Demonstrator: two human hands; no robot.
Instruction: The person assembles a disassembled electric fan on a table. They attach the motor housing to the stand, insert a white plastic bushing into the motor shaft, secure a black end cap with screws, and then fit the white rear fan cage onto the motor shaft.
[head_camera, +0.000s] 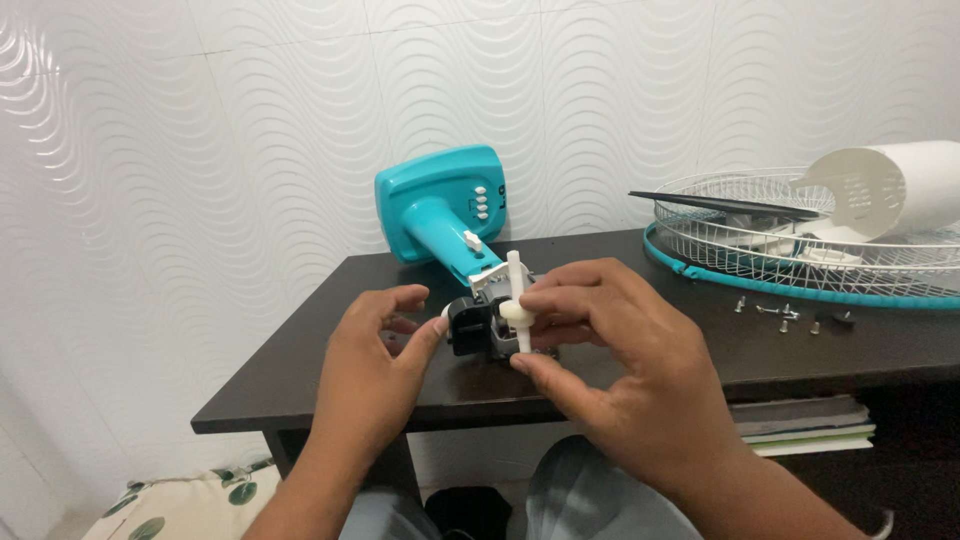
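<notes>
A teal fan stand with its base (440, 200) lies on its side on the dark table (300, 370), its neck pointing toward me. At the neck's end sits the black and grey motor unit (468, 325). My right hand (610, 370) pinches a white plastic knob and shaft piece (517, 300) standing upright on the motor. My left hand (375, 365) rests beside the motor's left side, thumb against it, fingers curled.
A white wire fan grille with a teal rim (800, 250) lies at the table's right, with a white motor cover (890, 190) and dark blades on it. Loose screws (785, 312) lie in front of it. Books (800, 425) sit on a shelf below. White wavy wall behind.
</notes>
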